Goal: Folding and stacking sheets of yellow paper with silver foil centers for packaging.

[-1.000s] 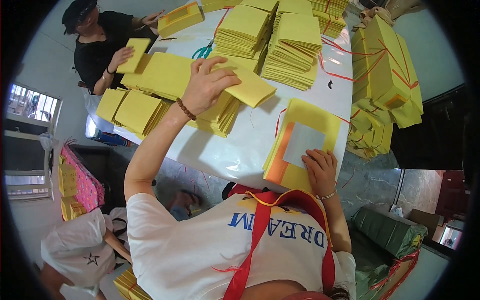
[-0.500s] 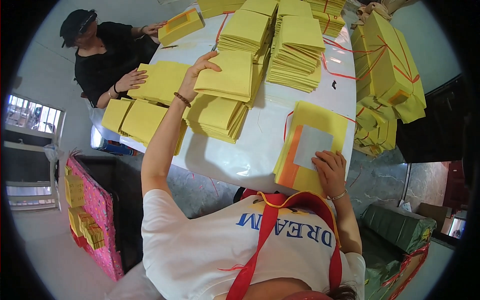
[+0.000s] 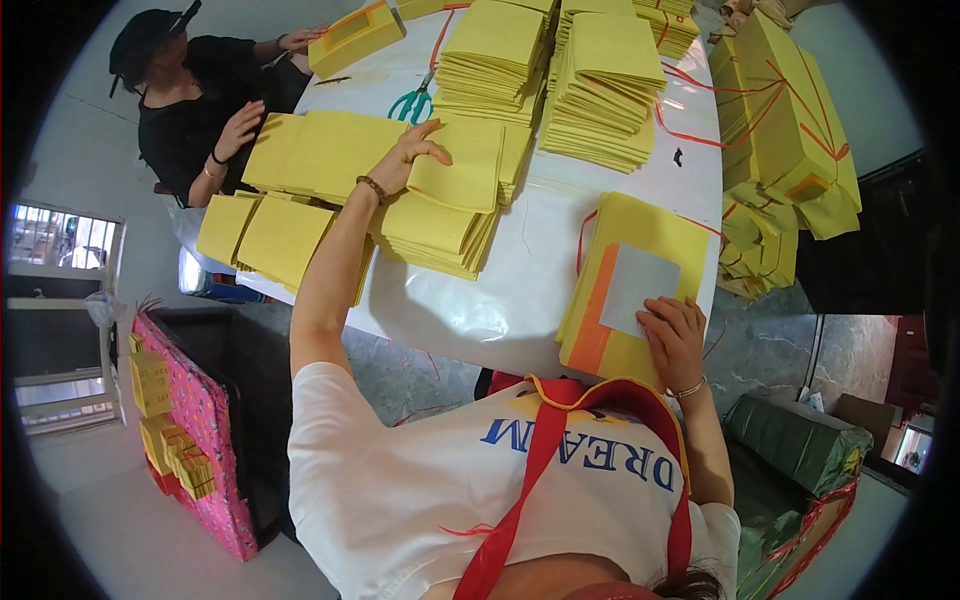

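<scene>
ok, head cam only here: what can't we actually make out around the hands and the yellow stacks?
- Left hand: palm lies flat on the top yellow sheet; whether it pinches one sheet or several is hidden beneath.
- Right hand: fingertips cover the lower edge of the grey sheet; contact is unclear.
- Far yellow stacks: cut off by the top edge.
- Scissors: too small to tell open or closed.

Left hand [image 3: 412, 155] fingertips under a yellow sheet [image 3: 462, 165]; bundled stacks [image 3: 790, 150] partly beyond the rim.

Grey floor [image 3: 120, 530], barred window [image 3: 60, 240]
</scene>
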`<state>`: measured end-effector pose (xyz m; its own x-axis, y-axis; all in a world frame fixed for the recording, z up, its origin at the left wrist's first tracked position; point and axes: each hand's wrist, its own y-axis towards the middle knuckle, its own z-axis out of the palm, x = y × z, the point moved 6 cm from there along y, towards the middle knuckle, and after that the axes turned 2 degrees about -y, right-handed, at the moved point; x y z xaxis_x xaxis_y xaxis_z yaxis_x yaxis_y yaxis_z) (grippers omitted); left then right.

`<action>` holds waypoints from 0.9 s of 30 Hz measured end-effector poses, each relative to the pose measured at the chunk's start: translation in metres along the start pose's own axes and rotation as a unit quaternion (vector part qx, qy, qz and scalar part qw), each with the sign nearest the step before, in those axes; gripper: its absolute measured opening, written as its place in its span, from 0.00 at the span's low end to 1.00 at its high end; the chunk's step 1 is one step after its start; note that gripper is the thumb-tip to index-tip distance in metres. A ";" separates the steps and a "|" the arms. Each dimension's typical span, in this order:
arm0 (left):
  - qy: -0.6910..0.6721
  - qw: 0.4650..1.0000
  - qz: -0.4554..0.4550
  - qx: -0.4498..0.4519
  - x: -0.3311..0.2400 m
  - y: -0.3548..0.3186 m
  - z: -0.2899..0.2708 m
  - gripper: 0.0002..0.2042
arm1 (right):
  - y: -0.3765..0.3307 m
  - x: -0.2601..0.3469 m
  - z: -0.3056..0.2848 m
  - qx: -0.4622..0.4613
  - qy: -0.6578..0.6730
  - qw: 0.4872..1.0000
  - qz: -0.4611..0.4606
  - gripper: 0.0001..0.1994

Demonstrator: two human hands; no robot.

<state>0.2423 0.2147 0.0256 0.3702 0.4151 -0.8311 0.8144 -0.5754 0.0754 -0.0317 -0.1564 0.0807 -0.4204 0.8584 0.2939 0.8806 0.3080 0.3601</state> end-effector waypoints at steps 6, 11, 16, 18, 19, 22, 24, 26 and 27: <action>-0.076 0.991 -0.084 0.066 -0.002 0.000 0.002 0.17 | -0.002 -0.003 0.001 0.000 0.005 1.000 0.002 0.10; -0.071 0.978 -0.137 0.139 -0.008 0.005 -0.007 0.17 | -0.003 -0.004 0.001 -0.002 0.009 1.000 0.004 0.10; 0.060 0.953 -0.144 0.259 -0.019 0.017 -0.007 0.16 | -0.003 -0.004 0.003 -0.004 0.013 1.000 0.001 0.10; 0.323 0.898 -0.249 0.165 -0.051 0.028 0.004 0.29 | -0.004 -0.006 0.003 -0.006 0.008 1.000 0.008 0.10; 0.406 0.879 -0.222 0.117 -0.057 0.029 0.012 0.41 | -0.003 -0.005 0.004 -0.010 0.010 1.000 0.006 0.10; 0.471 0.828 -0.275 0.132 -0.101 0.031 0.045 0.42 | -0.004 -0.006 0.003 -0.001 0.015 1.000 0.014 0.10; 0.419 0.814 -0.337 0.220 -0.099 0.029 0.051 0.40 | -0.004 -0.006 0.004 -0.003 0.015 1.000 0.011 0.10; 0.410 0.834 -0.322 0.181 -0.083 0.027 0.056 0.38 | -0.004 -0.005 0.004 -0.004 0.016 1.000 0.005 0.10; 0.409 0.834 -0.323 0.179 -0.077 0.024 0.059 0.38 | -0.003 -0.005 0.003 -0.005 0.017 1.000 0.006 0.10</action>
<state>0.2070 0.1270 0.0587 0.2054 0.9782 0.0308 0.8304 -0.1576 -0.5344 -0.0318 -0.1602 0.0752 -0.4169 0.8479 0.3275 0.8835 0.2934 0.3651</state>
